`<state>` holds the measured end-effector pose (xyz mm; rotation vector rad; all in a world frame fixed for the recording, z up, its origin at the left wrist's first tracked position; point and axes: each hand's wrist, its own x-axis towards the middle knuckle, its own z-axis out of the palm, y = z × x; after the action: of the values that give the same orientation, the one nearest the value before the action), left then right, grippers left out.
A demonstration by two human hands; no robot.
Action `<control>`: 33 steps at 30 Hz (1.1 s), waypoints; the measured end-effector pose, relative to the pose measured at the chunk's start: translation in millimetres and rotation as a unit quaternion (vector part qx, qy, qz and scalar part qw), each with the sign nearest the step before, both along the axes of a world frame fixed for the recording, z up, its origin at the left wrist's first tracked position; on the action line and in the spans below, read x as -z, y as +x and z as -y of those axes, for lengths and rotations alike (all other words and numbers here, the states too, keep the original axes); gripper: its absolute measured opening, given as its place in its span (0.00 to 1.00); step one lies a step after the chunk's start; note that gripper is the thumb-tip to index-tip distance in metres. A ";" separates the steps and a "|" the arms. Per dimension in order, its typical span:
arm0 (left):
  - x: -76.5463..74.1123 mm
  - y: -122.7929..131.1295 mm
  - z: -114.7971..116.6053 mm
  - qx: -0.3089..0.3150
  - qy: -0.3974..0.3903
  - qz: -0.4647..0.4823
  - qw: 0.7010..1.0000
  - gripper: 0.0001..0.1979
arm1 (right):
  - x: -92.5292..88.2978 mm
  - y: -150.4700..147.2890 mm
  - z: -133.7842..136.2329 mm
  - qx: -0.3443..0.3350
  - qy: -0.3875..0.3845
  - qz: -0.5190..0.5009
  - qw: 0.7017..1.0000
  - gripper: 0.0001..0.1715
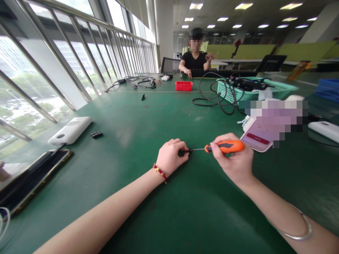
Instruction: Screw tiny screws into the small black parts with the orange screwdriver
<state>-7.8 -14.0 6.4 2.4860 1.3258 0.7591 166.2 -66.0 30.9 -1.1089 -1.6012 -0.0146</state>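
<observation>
My left hand [173,155] rests on the green table, its fingers closed round a small black part [184,152] that pokes out between thumb and forefinger. A screwdriver [227,146] with an orange and dark grey handle lies in my right hand [235,160], which grips it by the handle. Its thin metal shaft points left, almost level, and the tip meets the black part at its right end. What kind of part it is cannot be made out, since my fingers cover much of it.
Left on the green table [127,169] are a white device [71,129], a small black block [96,134] and a dark phone [37,176]. Farther back stand a red tray [183,86] and a teal basket [280,90] with cables. A phone [256,137] lies right; a person [194,58] sits opposite.
</observation>
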 end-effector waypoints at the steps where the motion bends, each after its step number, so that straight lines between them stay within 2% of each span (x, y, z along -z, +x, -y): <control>1: 0.1 0.0 -0.1 0.000 0.000 0.000 1.000 0.02 | -0.1 -0.1 -0.2 -0.001 -0.001 0.001 1.000 0.06; 9: 0.7 -0.1 0.2 0.003 0.007 -0.001 1.000 0.02 | -4.8 -0.1 0.2 -0.013 -0.049 -0.032 0.998 0.08; 13: 0.7 -0.1 0.4 0.002 0.009 -0.005 1.000 0.02 | -5.1 -0.8 0.9 -0.032 -0.065 -0.047 0.996 0.04; 17: 0.7 -0.1 0.3 -0.001 0.009 -0.006 1.000 0.02 | -3.6 -2.1 0.5 -0.050 -0.018 -0.060 0.997 0.22; 19: 0.6 -0.2 0.2 0.000 0.009 -0.006 1.000 0.02 | -3.8 -2.8 1.0 -0.050 -0.029 -0.068 0.996 0.25; 24: 0.9 -0.1 0.0 -0.002 0.010 -0.001 1.000 0.02 | -7.0 -5.2 5.9 -0.039 -0.095 -0.021 0.994 0.07; 26: 1.1 -0.1 -0.1 -0.003 0.010 -0.001 1.000 0.02 | -6.9 -5.9 6.8 -0.041 -0.082 -0.015 0.996 0.07; 31: 0.9 0.1 -0.1 0.000 0.010 -0.003 1.000 0.02 | -2.2 -4.9 3.3 -0.026 -0.006 -0.042 0.999 0.26; 33: 0.8 0.3 0.2 0.001 0.009 0.000 1.000 0.02 | -1.7 -4.2 2.2 -0.018 -0.013 -0.050 0.998 0.28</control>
<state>-7.4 -14.1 5.6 2.5009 1.3232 0.7744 162.0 -68.3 32.6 -1.0841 -1.5351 0.0860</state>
